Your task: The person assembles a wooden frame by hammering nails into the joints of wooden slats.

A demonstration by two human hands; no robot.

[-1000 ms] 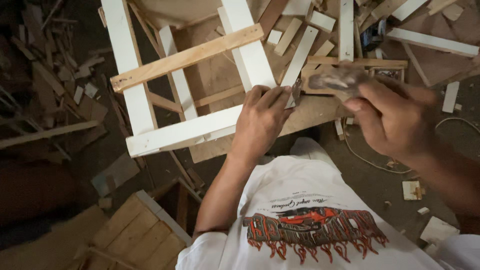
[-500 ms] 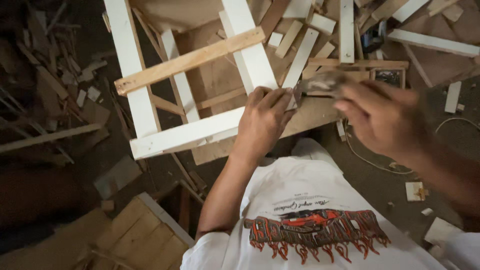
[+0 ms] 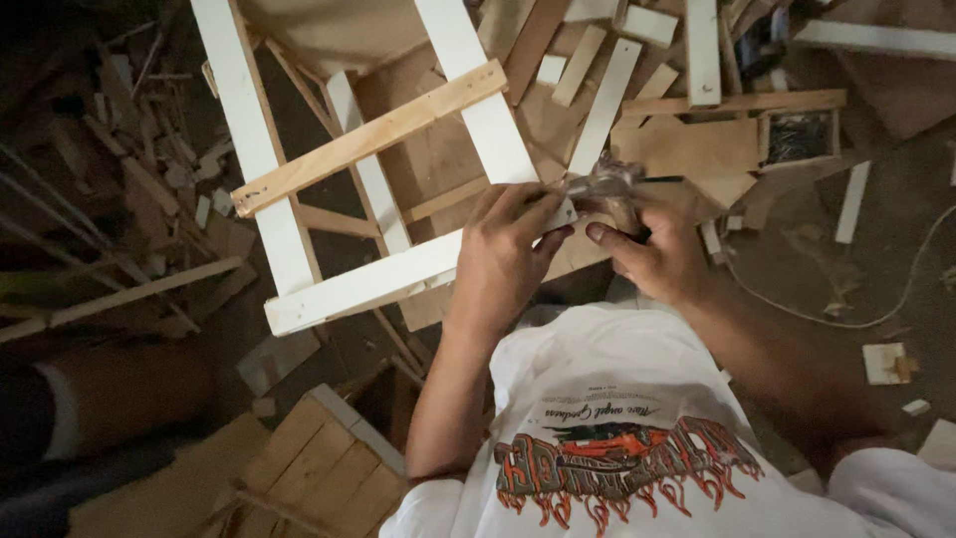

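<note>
Head view, looking down over the person's white printed shirt [image 3: 637, 438].

Left hand [image 3: 503, 264]: palm down on the near white rail [image 3: 368, 284] of a white-painted wooden frame [image 3: 254, 149], fingers bent over the rail's right end and pressing it. It grasps nothing apart from that rail end.

Right hand [image 3: 657, 254]: at 3 o'clock of the left hand, just beside it, thumb pointing toward the left fingers. Its grip is clenched on a handle; the blurred metal head of what appears to be a hammer [image 3: 602, 179] shows at 12 o'clock of the hand, directly over the frame corner and touching or nearly touching it. Blur prevents a firmer reading.

Frame count: two long white uprights, one near white rail, one shorter white inner slat, one unpainted plank [image 3: 368, 139] lying diagonally across the two uprights. The frame's near corner sits under both hands.

Surroundings: floor at 12 to 2 o'clock is strewn with offcuts, too many to count. One small open box [image 3: 797, 134] with dark contents lies at 2 o'clock of the right hand. One pale cord [image 3: 876, 309] curves across the floor at 3 o'clock. One slatted wooden panel [image 3: 319, 458] lies at 7 o'clock.
</note>
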